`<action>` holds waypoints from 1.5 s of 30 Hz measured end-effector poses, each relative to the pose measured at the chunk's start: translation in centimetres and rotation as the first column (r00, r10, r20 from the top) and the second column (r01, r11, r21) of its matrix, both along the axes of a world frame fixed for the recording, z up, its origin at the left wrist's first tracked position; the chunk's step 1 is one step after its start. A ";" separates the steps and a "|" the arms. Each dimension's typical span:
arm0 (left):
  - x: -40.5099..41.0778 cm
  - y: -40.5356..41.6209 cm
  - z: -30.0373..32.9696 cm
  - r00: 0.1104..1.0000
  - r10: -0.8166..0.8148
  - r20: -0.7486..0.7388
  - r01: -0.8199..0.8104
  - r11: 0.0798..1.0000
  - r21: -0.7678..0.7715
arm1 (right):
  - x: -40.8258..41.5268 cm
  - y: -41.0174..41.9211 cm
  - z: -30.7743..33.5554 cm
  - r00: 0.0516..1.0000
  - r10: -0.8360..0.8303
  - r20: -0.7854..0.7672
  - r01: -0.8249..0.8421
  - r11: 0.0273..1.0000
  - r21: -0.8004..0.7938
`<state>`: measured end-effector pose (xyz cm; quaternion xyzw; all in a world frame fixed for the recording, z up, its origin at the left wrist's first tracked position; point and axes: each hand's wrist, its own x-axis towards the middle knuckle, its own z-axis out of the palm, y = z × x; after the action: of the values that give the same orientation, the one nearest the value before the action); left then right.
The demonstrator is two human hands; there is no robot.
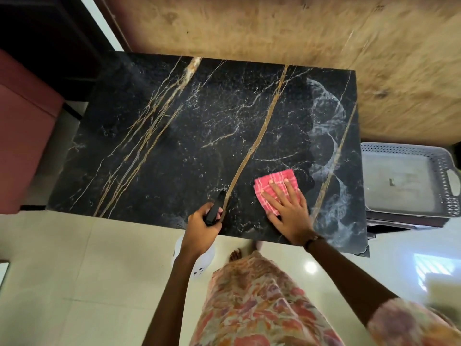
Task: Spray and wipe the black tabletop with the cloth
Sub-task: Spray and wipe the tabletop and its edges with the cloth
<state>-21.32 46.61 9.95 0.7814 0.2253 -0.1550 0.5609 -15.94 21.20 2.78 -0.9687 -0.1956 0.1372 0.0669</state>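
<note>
Head view, counter: we see the black marble-look counter with gold and white veins; it looks hard, smooth and probably slippery where it is wet.
Head view, wiped zone: pale curved smears lie along the right end of the counter, so we judge that this part is already worked and the middle and left are still to do.
Head view, cloth: the pink checked cloth lies flat on the counter, near the front edge, right of the middle, just beside the smears.
Cloth handling: we judge it soft, thin and light; it will fold or bunch easily, so it is better to hold it with a flat palm on top than to pinch one corner.
Right hand: the right hand presses the cloth with straight, spread fingers; its grip is wide, nothing is closed around the cloth.
Left hand: the left hand has its grip closed around the black head of the spray bottle, at the front edge of the counter.
Bottle body: a whitish body shows below the hand, over the floor; we cannot tell how full it is.
Bottle handling: stiff plastic, we think light to medium; the neck under the trigger is the sure place to hold.
Beside: a grey perforated tray stands right of the counter.
</note>
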 end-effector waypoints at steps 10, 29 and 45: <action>-3.4 0.2 -0.3 0.999 -0.011 0.043 0.010 1.000 0.018 | -6.7 2.0 -1.0 0.930 0.365 0.030 -0.366 0.931 0.008; -1.9 -6.7 0.4 0.988 -0.138 0.065 0.137 0.990 0.010 | -10.1 -14.3 -0.9 0.978 0.195 0.070 -0.190 0.979 -0.068; 5.4 -18.2 1.2 0.992 -0.120 0.047 0.118 0.992 0.042 | -2.0 -21.4 -1.7 0.902 0.427 0.065 -0.429 0.902 0.040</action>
<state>-15.92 28.42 11.13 0.8080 0.1670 -0.1643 0.5407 -17.96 -0.15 1.11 -0.9034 -0.4088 0.1169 0.0554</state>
